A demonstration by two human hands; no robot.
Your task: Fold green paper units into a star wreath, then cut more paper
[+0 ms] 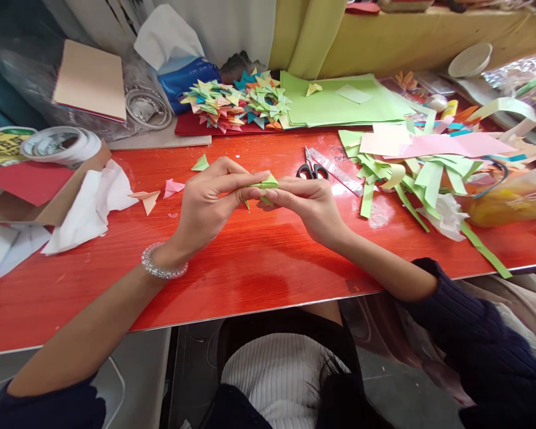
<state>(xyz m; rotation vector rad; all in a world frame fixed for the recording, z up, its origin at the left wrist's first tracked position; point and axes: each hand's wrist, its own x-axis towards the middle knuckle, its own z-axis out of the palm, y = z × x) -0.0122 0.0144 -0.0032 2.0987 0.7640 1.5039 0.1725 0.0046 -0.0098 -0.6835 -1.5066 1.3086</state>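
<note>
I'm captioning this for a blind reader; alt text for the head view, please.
A left hand and right hand pinch folded green paper above a red table; scissors, paper strips and spiky paper rings lie beyond.

Two bare hands meet near the middle of the frame. The left hand (209, 199) has its thumb and finger pinched shut, tips pointing right. The right hand (310, 205) pinches too, tips pointing left. The left arm (93, 316) comes up from the lower left corner, and the right arm (384, 265) comes from the lower right.
</note>
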